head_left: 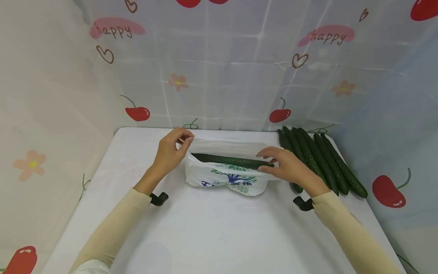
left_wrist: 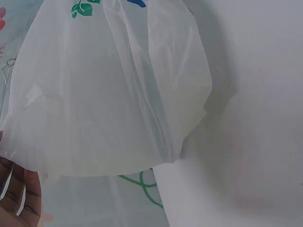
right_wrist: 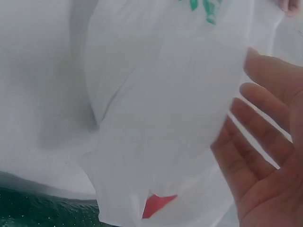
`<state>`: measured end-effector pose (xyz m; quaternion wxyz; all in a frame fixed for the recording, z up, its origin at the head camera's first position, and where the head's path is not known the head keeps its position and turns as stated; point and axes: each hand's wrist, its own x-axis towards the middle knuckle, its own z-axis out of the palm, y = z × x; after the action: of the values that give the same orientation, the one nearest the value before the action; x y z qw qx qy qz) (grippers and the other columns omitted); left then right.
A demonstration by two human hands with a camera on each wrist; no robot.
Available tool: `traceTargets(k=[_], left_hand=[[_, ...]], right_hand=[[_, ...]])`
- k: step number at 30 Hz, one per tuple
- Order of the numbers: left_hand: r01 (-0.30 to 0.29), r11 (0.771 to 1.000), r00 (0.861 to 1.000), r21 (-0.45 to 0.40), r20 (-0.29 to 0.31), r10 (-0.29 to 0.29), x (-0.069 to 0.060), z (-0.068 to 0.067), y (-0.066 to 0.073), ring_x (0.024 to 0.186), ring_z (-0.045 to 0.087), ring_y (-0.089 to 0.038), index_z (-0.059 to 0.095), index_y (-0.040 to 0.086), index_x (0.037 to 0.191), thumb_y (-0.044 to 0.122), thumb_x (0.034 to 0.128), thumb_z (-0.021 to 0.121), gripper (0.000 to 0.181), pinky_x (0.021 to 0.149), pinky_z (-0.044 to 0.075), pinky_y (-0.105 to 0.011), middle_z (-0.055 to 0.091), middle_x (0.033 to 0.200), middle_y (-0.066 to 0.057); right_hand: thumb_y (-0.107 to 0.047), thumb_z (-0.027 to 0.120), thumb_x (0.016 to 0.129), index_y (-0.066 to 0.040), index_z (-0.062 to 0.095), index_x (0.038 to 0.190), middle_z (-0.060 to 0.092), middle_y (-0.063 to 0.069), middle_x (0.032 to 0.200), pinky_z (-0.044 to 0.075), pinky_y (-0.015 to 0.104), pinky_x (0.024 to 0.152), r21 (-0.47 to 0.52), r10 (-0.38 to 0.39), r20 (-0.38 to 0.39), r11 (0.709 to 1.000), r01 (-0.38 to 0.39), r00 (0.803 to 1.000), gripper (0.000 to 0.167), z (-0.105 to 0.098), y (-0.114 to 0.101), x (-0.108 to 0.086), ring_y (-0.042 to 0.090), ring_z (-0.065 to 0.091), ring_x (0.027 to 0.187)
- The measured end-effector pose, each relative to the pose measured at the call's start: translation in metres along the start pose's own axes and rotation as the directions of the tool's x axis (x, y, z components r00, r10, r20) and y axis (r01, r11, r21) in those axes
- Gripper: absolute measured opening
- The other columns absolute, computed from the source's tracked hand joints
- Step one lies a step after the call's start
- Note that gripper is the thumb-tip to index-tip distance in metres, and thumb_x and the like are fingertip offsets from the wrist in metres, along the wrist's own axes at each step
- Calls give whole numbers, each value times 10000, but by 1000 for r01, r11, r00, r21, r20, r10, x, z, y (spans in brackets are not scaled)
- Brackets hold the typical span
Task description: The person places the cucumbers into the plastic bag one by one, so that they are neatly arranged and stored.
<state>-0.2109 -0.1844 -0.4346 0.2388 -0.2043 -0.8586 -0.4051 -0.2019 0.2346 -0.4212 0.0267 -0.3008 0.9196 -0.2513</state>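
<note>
A white plastic bag (head_left: pixel 227 182) with a blue and green tree print lies on the table, its mouth spread lengthwise. Inside the mouth rests a dark green cucumber (head_left: pixel 232 160). My left hand (head_left: pixel 172 148) pinches the bag's rim at its left end; in the left wrist view only some fingers (left_wrist: pixel 31 198) show beside the bag. At the other end, my right hand (head_left: pixel 285 163) is by the cucumber's tip, thumb and fingers spread apart. In the right wrist view those fingers (right_wrist: pixel 258 111) look fairly straight, beside the bag's edge.
Several more cucumbers (head_left: pixel 316 156) lie side by side at the right of the white table (head_left: pixel 212 232). A curtain printed with cherries and hearts (head_left: pixel 222 76) hangs behind the table's back edge and along the sides.
</note>
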Motion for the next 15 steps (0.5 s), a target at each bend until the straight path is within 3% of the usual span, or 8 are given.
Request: traceTargets(k=[3, 5, 7, 10, 13, 15], left_hand=[[3, 1000, 1000, -2, -1, -3, -1, 0, 0, 974, 703, -185, 732, 97, 1134, 147, 1054, 698, 101, 833, 632, -397, 736, 1072, -45], [4, 1000, 1000, -4, -1, -4, -1, 0, 0, 976, 703, -184, 733, 98, 1136, 153, 1055, 698, 104, 835, 631, -394, 736, 1075, -44], [4, 1000, 1000, -5, -3, -4, -1, 1, -1, 976, 703, -183, 735, 98, 1136, 156, 1055, 699, 106, 835, 630, -392, 737, 1076, -44], [2, 1000, 1000, -6, -6, -2, -1, 1, -1, 973, 702, -181, 737, 98, 1133, 159, 1055, 700, 106, 834, 628, -386, 738, 1074, -45], [1, 1000, 1000, -4, -8, -1, -1, 2, -1, 968, 697, -176, 738, 97, 1130, 158, 1055, 700, 104, 832, 626, -375, 737, 1066, -44], [1, 1000, 1000, -5, -9, -1, -1, 3, -1, 966, 694, -171, 739, 99, 1131, 159, 1055, 699, 105, 831, 623, -363, 736, 1062, -42]], right_hand=[[-197, 848, 946, -139, 724, 1351, 734, 85, 1357, 663, 463, 915, 39, -40, -132, 998, 46, 990, 428, -5, -2, -10, 290, 773, 1072], [-112, 850, 928, -134, 740, 1323, 754, 82, 1299, 664, 350, 897, 60, -66, -258, 995, 84, 964, 411, -9, -1, -18, 257, 770, 1040], [-30, 837, 914, -116, 755, 1300, 764, 97, 1244, 637, 229, 895, 91, -66, -392, 990, 110, 918, 404, -13, 2, -26, 208, 754, 1031], [67, 806, 898, -76, 768, 1278, 763, 142, 1188, 565, 89, 904, 171, -12, -555, 977, 129, 832, 408, -16, 8, -38, 79, 730, 1049], [110, 784, 894, -44, 775, 1260, 749, 185, 1148, 544, 52, 875, 231, 61, -650, 965, 121, 757, 398, -15, 15, -50, -47, 712, 1002], [94, 779, 908, -38, 776, 1259, 749, 190, 1135, 542, 46, 855, 245, 106, -681, 965, 90, 724, 376, -13, 19, -57, -88, 709, 967]])
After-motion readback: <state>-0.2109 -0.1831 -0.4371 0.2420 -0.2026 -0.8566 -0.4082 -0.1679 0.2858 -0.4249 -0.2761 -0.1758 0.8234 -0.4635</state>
